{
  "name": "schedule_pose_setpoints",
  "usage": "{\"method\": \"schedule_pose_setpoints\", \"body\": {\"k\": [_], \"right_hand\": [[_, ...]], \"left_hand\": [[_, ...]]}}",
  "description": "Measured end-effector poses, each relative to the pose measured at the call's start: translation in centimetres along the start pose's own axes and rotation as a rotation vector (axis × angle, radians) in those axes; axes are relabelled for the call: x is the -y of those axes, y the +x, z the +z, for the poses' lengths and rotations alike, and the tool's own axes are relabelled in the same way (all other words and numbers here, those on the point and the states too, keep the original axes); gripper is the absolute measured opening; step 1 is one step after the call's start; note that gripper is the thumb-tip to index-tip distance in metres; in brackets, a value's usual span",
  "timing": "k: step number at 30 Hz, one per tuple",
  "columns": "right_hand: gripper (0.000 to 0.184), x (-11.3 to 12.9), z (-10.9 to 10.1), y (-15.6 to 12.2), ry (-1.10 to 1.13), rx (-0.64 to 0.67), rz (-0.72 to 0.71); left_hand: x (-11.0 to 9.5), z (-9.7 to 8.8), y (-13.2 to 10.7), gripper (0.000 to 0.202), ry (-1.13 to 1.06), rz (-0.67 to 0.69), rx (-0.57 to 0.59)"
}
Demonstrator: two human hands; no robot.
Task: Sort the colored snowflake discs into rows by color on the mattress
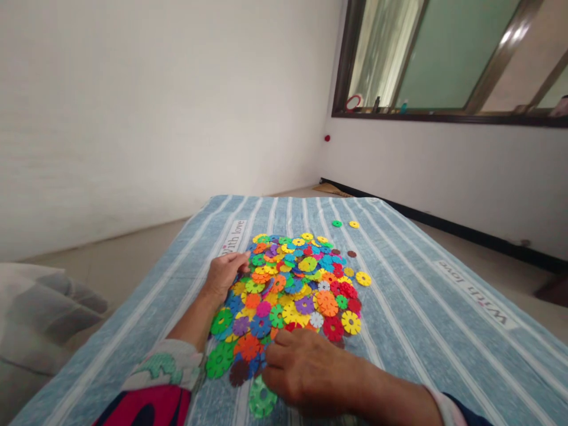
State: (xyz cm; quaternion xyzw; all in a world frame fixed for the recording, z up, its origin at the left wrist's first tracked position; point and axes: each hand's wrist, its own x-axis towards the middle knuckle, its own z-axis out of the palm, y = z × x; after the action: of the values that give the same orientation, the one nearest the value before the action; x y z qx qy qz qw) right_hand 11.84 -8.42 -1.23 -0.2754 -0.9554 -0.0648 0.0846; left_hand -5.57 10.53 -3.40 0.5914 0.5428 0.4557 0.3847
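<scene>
A heap of colourful notched plastic discs, snowflake building pieces (290,312), spreads over a striped tablecloth. At the heap's left edge is my left hand (225,274), its fingers closed together; whatever lies between the fingertips is too small to make out. My right hand (308,370) is curled over the near edge of the heap, knuckles up, with its fingertips hidden. Against its thumb side shows a light green disc (261,397); I cannot tell whether the fingers grip it. A larger green disc (219,360) and a brown disc (239,373) lie between my two arms.
The blue and white striped cloth (412,319) covers a long table. Apart from the heap lie a green disc (337,223) and a yellow disc (354,225) near the far end. Something covered in whitish sheer material (44,319) stands at left. Walls rise beyond, with a window (452,56) at right.
</scene>
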Motion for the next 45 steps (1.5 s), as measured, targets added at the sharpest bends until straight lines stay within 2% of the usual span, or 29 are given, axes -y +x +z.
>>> {"method": "schedule_pose_setpoints", "body": {"k": [4,9,15,21,26,30,33,40,45], "right_hand": [[0.003,0.4,-0.4,0.3,-0.027,-0.017,0.019],[0.016,0.2,-0.5,-0.1,-0.005,-0.007,0.054],[0.024,-0.4,-0.5,-0.9,0.139,-0.045,0.153],[0.027,-0.1,-0.7,-0.8,0.197,-0.005,0.163],[0.036,0.3,-0.8,-0.7,0.24,-0.011,0.106],[0.027,0.6,-0.5,-0.5,0.239,-0.04,0.078],[0.016,1.2,-0.1,-0.1,0.198,-0.012,0.043],[0.01,1.9,0.9,0.4,0.121,-0.055,-0.013],[0.009,1.9,1.4,0.6,0.107,-0.019,-0.046]], "left_hand": [[-0.1,-0.1,0.1,0.037,0.023,-0.002,0.004],[-0.2,-0.1,0.1,0.036,0.024,-0.007,0.001],[-0.2,0.1,-0.4,0.033,-0.024,0.011,0.008],[-0.1,0.2,-0.4,0.034,-0.027,-0.011,0.006],[0.0,0.2,-0.4,0.034,-0.014,-0.004,0.021],[-0.1,0.1,-0.3,0.032,0.002,0.004,0.03],[-0.2,0.1,-0.3,0.033,0.015,0.006,0.033],[-0.7,0.0,-0.5,0.034,0.058,0.023,0.018],[-1.0,0.0,-0.7,0.036,0.074,0.035,0.007]]}}
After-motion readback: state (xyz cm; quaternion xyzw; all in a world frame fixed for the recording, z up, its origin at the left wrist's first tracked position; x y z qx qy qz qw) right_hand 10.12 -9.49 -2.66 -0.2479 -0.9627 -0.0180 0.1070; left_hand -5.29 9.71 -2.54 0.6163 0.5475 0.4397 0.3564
